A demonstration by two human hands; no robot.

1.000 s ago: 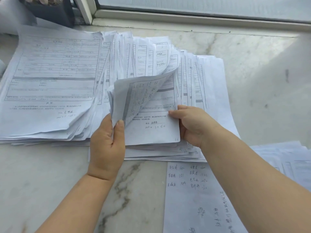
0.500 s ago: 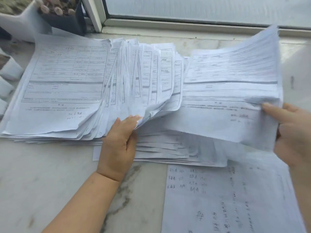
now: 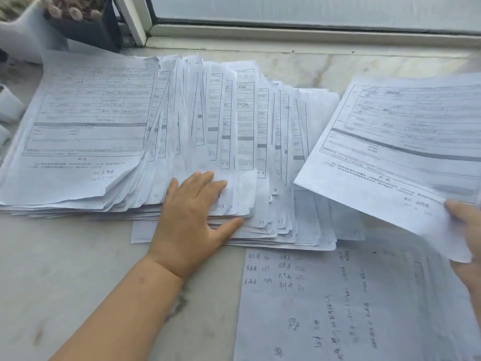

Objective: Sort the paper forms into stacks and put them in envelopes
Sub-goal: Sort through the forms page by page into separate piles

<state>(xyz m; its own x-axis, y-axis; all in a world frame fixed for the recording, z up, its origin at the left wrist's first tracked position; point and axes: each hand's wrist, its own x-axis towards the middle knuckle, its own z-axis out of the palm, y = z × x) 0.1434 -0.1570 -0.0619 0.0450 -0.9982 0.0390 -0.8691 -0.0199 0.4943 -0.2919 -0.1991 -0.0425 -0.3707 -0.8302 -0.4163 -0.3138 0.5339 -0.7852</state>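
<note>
— Pressing flat, is it, that left hand [image 3: 194, 217]?

— Yes. From the head view, the only one we have, it lies with straight fingers spread on the near edge of the fanned forms [image 3: 221, 142], thumb out along the lower sheets. I judge it is there to pin the fan so nothing slides while a sheet is off it.

— Why fanned at all?

— Each sheet is offset to the right of the one above, so the small handwritten numbers at the bottom corners show. That looks like a way to find a form by number without leafing through.

— And the right hand [image 3: 466, 230]?

— At the right edge of the frame, pinching the lower corner of a printed form [image 3: 390, 142] between thumb and fingers. The sheet is raised off the marble surface [image 3: 65, 282], tilted, well to the right of the fan and apart from it. Held by one corner, it hangs free to be laid wherever it belongs.

— Where would that be?

— I cannot tell. Below it lies a handwritten list [image 3: 325, 308], flat on the surface, just beside the fan's near edge; probably a key to the sorting. No envelope is in view, so I take this as still the sorting stage.

— Anything behind?

— A dark plant pot [image 3: 86, 29] at the window frame [image 3: 286, 35], beyond the far left corner of the fan.
</note>
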